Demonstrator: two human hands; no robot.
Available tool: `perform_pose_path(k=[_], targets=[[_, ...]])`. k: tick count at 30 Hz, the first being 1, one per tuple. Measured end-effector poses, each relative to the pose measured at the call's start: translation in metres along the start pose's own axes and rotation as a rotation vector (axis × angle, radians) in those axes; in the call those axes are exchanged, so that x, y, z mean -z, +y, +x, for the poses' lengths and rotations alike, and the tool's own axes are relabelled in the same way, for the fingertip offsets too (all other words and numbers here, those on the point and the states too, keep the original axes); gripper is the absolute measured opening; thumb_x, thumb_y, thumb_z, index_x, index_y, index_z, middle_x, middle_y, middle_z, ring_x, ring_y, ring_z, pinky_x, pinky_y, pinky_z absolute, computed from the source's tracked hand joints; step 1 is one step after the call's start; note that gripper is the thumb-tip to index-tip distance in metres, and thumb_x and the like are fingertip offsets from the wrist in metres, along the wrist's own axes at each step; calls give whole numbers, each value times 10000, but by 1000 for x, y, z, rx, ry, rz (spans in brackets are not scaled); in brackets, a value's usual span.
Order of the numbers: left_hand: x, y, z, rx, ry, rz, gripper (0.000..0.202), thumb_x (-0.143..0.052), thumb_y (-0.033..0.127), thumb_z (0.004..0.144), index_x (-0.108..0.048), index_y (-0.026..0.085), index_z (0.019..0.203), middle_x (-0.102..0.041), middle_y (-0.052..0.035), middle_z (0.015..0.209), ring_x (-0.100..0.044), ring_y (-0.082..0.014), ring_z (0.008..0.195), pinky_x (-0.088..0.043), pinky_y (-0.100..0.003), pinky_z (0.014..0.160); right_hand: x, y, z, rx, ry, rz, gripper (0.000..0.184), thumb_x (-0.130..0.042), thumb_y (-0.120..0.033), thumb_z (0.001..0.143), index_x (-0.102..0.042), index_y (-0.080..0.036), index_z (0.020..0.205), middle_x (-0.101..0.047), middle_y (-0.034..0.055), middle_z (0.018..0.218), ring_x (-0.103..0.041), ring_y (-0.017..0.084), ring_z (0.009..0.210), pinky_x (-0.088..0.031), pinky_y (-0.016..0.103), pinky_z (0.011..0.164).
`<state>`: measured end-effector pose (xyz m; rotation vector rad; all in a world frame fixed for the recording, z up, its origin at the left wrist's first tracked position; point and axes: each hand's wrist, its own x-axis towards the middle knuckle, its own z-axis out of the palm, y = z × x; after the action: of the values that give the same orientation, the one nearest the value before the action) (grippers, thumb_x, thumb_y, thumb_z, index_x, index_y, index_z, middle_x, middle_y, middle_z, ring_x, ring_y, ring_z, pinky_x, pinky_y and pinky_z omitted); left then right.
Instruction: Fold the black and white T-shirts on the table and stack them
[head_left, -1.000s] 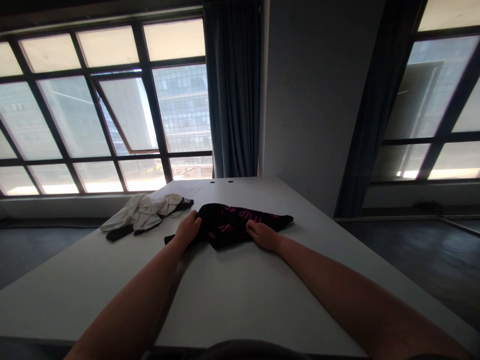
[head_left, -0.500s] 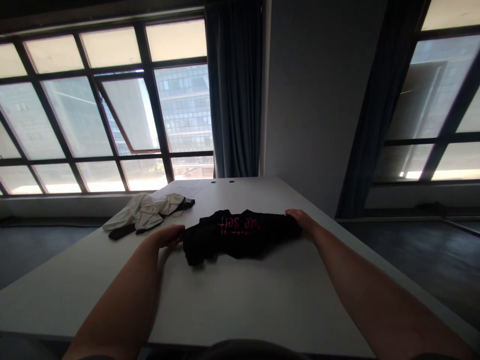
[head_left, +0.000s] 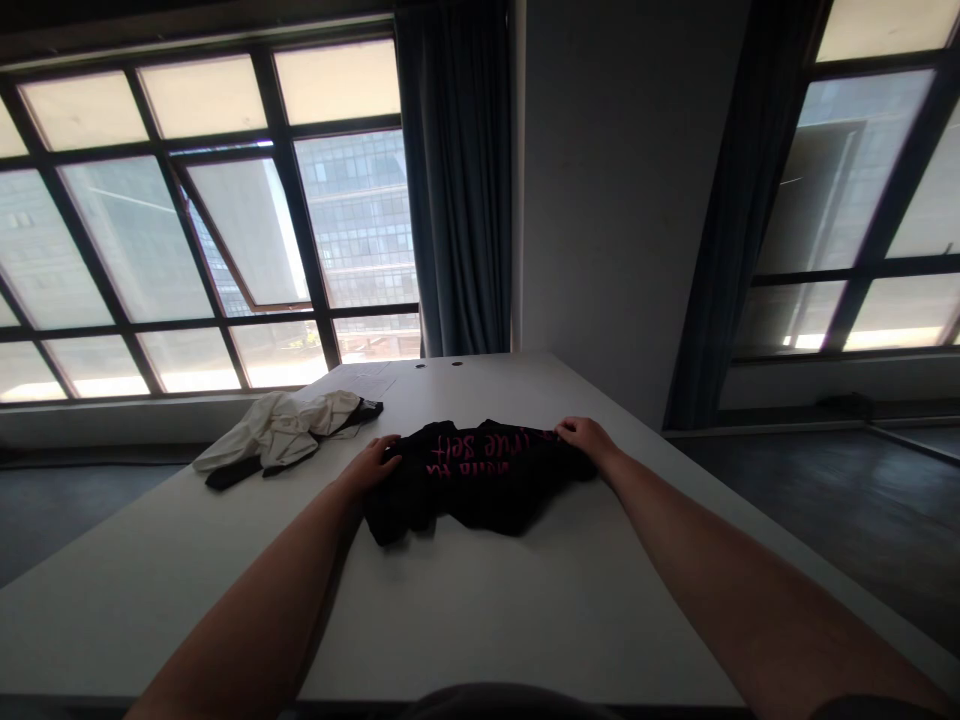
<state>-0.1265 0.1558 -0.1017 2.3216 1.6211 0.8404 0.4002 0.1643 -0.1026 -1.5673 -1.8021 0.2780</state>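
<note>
A black T-shirt with pink lettering, upside down from where I look, lies bunched in a wide strip across the white table. My left hand is closed on its left end, thumb and fingers at the cloth's upper edge. At the far right edge, my right hand pinches the fabric between thumb and fingertips. Folds hide the shirt's full outline. The lower edge hangs loose in uneven flaps on the tabletop.
A crumpled white garment with black trim lies on the table's left side, beyond my left hand. Two dark round cable holes sit at the far end. Behind are a blue curtain, a grey wall and windows.
Both hands have moved inward along the T-shirt, the left one also slightly up. More of the pink lettering shows now, and the cloth spreads a little lower toward me.
</note>
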Motion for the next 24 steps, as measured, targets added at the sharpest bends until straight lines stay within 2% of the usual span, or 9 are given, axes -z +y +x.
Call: perform_pose_path(k=[4, 6, 8, 11, 14, 18, 21, 24], targets=[[-3, 0, 1, -87, -53, 31, 542, -547, 413, 932, -621, 227, 1436, -681, -111, 1396, -651, -292, 1271, -478, -423, 1145, -19, -14, 5, 191, -4, -98, 320, -668, -340, 835, -809, -214, 1093, -761, 116, 1183, -675, 283, 1139, -471, 376, 1063], [-3, -1, 2, -98, -68, 52, 493, -538, 410, 938, -666, 223, 1376, -708, -105, 1358, -662, -298, 1254, -485, -428, 1136, -27, -18, 4, 281, -59, -158, 391, -672, -326, 845, -783, -233, 1209, -738, 109, 1278, -664, 281, 1202, -465, 379, 1094], [-4, -2, 2, -99, -70, 73, 471, -542, 410, 940, -681, 221, 1349, -719, -101, 1342, -668, -300, 1245, -490, -429, 1128, -30, -18, 3, 271, -115, -169, 416, -656, -335, 872, -760, -260, 1268, -731, 87, 1322, -672, 274, 1218, -483, 373, 1083], [-4, 0, 1, -91, -53, 103, 529, -550, 378, 944, -606, 222, 1446, -698, -97, 1384, -661, -286, 1262, -494, -410, 1119, -30, -12, 3, 176, -163, -119, 422, -655, -367, 885, -751, -265, 1283, -752, 76, 1287, -698, 273, 1183, -511, 361, 1041], [-5, 3, 1, -67, -34, 147, 549, -549, 354, 960, -554, 212, 1490, -678, -107, 1407, -652, -273, 1272, -493, -385, 1108, -27, -8, 4, 147, -167, -84, 425, -671, -391, 865, -762, -250, 1256, -769, 87, 1235, -711, 280, 1142, -527, 360, 999], [-6, 9, 3, -10, 1, 243, 385, -477, 390, 1025, -673, 197, 1295, -706, -129, 1283, -668, -279, 1202, -492, -386, 1067, -26, -9, 6, 137, -185, -141, 354, -652, -419, 861, -805, -250, 1132, -786, 91, 1174, -718, 295, 1090, -529, 370, 961], [-4, 15, 3, 42, 57, 337, 367, -424, 427, 1057, -703, 200, 1129, -702, -139, 1181, -661, -303, 1168, -467, -426, 1065, -28, -10, 5, 127, -221, -132, 335, -629, -435, 871, -810, -258, 1091, -803, 76, 1088, -727, 288, 1033, -522, 355, 922], [-1, 22, 0, 61, 90, 411, 366, -418, 448, 1064, -692, 206, 1078, -684, -149, 1184, -628, -324, 1214, -429, -450, 1090, -28, -10, 4, 118, -220, -102, 333, -636, -457, 855, -812, -262, 1060, -807, 66, 1051, -728, 283, 990, -519, 346, 888]])
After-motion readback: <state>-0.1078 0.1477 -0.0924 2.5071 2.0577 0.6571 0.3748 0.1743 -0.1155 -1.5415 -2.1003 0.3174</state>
